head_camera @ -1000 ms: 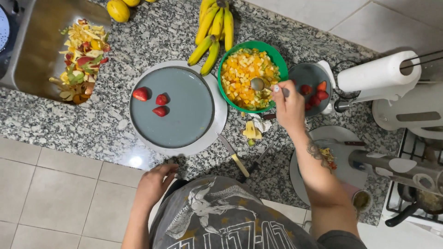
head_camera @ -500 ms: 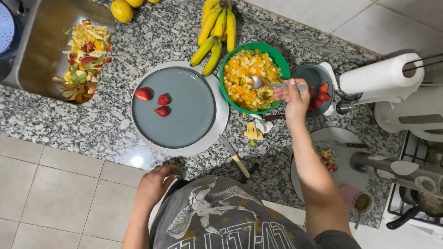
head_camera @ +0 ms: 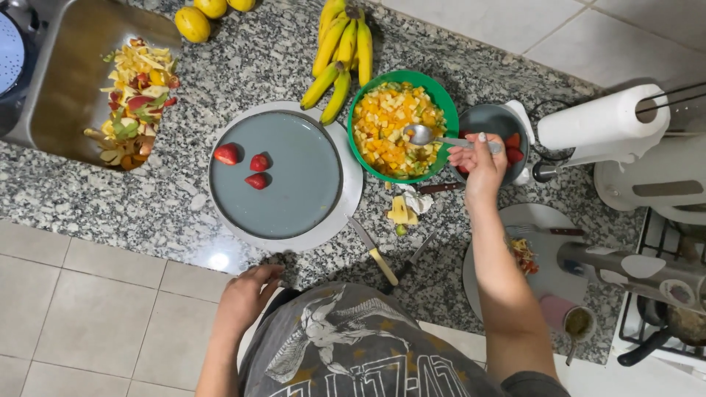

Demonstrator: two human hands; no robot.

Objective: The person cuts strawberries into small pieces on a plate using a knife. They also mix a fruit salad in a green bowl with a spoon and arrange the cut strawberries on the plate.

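From the head view I count two hands. My right hand point(head_camera: 479, 160) is closed around the handle of one metal spoon point(head_camera: 421, 134), whose bowl sits over the chopped fruit in the one green bowl point(head_camera: 441, 99). My left hand point(head_camera: 246, 294) rests with loosely curled fingers on the near edge of the speckled stone desk point(head_camera: 110, 198), holding nothing.

Just right of the green bowl, partly hidden by my right hand, is one grey bowl point(head_camera: 485, 121) with a few red strawberry pieces; I cannot count them exactly. Left of the green bowl lies one grey plate point(head_camera: 294, 176) on a white plate point(head_camera: 351, 192). It carries three strawberries point(head_camera: 227, 154), grouped near its left side.

One bunch of bananas point(head_camera: 342, 51) lies just above the green bowl, touching its rim; I make out about six. Three yellow citrus fruits point(head_camera: 193, 24) sit at the top edge. In the sink point(head_camera: 66, 88) at left lies one heap of fruit peelings point(head_camera: 136, 92).

Between the plates and my body I see two knives point(head_camera: 371, 250), one pale-handled and one dark, near a few fruit scraps point(head_camera: 403, 211). One paper towel roll point(head_camera: 603, 125) stands at right, above another white plate point(head_camera: 540, 220) with a utensil and food bits.
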